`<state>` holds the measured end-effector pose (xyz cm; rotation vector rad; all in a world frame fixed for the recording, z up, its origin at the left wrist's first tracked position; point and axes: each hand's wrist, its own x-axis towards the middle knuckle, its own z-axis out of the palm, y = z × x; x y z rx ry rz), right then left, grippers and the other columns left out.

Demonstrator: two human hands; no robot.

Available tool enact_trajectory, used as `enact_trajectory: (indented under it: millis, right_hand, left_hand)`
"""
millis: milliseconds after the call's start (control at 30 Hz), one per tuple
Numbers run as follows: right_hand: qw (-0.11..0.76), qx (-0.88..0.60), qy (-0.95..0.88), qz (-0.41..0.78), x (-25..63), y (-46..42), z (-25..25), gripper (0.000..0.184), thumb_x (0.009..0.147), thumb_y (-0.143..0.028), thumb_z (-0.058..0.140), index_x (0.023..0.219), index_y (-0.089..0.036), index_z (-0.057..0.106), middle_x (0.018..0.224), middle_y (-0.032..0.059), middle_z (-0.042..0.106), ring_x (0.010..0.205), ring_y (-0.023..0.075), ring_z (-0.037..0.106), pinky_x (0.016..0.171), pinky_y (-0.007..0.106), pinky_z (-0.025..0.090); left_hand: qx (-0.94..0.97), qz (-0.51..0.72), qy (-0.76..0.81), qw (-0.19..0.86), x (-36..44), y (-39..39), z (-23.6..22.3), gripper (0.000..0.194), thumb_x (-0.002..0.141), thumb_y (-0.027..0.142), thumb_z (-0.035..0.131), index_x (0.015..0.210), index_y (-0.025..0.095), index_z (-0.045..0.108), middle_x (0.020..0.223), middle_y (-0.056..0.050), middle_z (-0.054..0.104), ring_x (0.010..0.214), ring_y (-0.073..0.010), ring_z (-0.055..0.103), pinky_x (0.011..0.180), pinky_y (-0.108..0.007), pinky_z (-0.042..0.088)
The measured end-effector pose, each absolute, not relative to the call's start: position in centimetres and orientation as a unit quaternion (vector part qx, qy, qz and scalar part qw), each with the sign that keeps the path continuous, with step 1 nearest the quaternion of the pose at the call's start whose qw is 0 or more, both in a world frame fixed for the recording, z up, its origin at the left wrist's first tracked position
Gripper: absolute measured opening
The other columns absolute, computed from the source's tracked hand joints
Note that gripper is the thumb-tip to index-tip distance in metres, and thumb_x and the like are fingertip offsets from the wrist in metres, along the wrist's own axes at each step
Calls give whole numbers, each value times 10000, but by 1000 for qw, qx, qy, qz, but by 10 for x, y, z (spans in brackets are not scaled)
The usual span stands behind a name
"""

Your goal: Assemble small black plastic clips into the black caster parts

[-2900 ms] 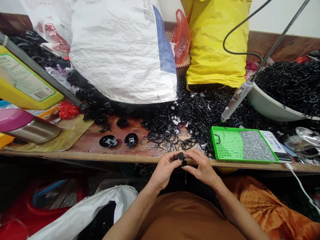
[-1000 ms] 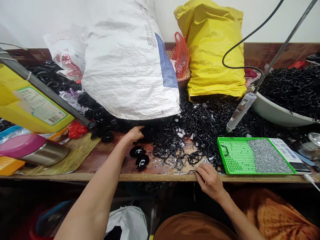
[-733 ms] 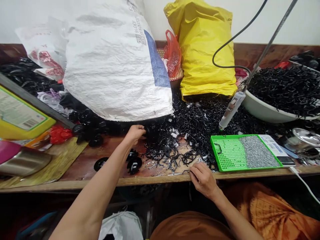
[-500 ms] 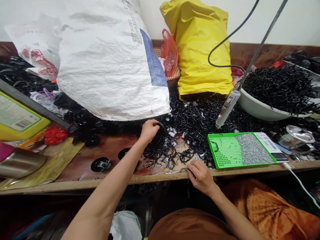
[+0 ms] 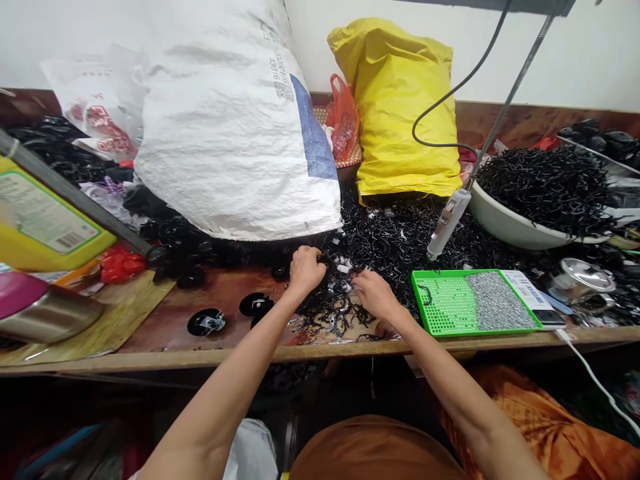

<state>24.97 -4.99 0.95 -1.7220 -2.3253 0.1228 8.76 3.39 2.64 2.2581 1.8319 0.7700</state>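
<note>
My left hand [image 5: 306, 270] is closed by the lower edge of the white sack, its fingertips around a dark round disc that blends into the black pile behind. To its right, my right hand [image 5: 374, 293] reaches over the loose black strips, fingers curled together beside small white pieces [image 5: 343, 265]. Whatever may be between those fingers is hidden. A black disc with a clear and metal fitting [image 5: 207, 323] lies on the table left of my forearm, and another black disc [image 5: 256, 304] sits close to the arm.
Black curved strips [image 5: 400, 233] are heaped behind my hands. A green tray [image 5: 419, 313] with small silvery pieces lies right, below a hanging electric screwdriver [image 5: 449, 223]. A white sack [image 5: 235, 140] and yellow sack [image 5: 407, 120] stand behind. A white bowl [image 5: 505, 220] holds more strips.
My right hand has moved from the table's front edge up and left to the white pieces, close to my left hand. My left hand stays near the sack. The view has shifted slightly.
</note>
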Motion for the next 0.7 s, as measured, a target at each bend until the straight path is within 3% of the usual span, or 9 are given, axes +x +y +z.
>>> enact_trajectory:
  millis: [167, 367, 467, 633, 700]
  right_hand:
    - [89, -609, -787, 27, 227, -37, 7, 237, 814, -169, 432, 1017, -219, 543, 971, 78, 560, 893, 206, 493, 725, 315, 347]
    - [84, -613, -785, 16, 244, -40, 2, 190, 771, -190, 491, 952, -176, 546, 933, 81, 598, 880, 206, 507, 724, 312, 329]
    - [108, -618, -779, 8, 253, -48, 5, 214, 769, -232, 501, 972, -173, 530, 929, 67, 599, 884, 202, 511, 731, 306, 329]
    - [320, -546, -772, 51, 253, -78, 9, 147, 728, -194, 529, 872, -162, 533, 832, 42, 591, 799, 172, 520, 703, 283, 362]
    - [377, -501, -775, 76, 250, -91, 8, 153, 722, -137, 502, 869, -170, 531, 819, 41, 579, 781, 167, 514, 687, 280, 383]
  left_hand:
    - [727, 305, 614, 38, 94, 5, 21, 318, 654, 131, 474, 948, 123, 595, 1042, -135, 500, 1040, -270, 442, 882, -389, 372]
    - [729, 442, 521, 48, 103, -55, -3, 172, 695, 123, 478, 804, 140, 611, 864, -95, 529, 897, -223, 485, 816, -360, 401]
    - [701, 480, 503, 158, 108, -75, -9, 143, 705, 128, 486, 769, 164, 609, 802, -59, 536, 811, -186, 513, 757, -332, 425]
    - [498, 534, 434, 527, 124, -88, -1, 293, 671, 226, 602, 958, 168, 587, 900, -54, 603, 806, -156, 566, 745, -287, 448]
    - [410, 542, 380, 628, 128, -91, 2, 335, 641, 230, 642, 965, 163, 593, 922, -53, 623, 849, -160, 574, 783, -284, 440]
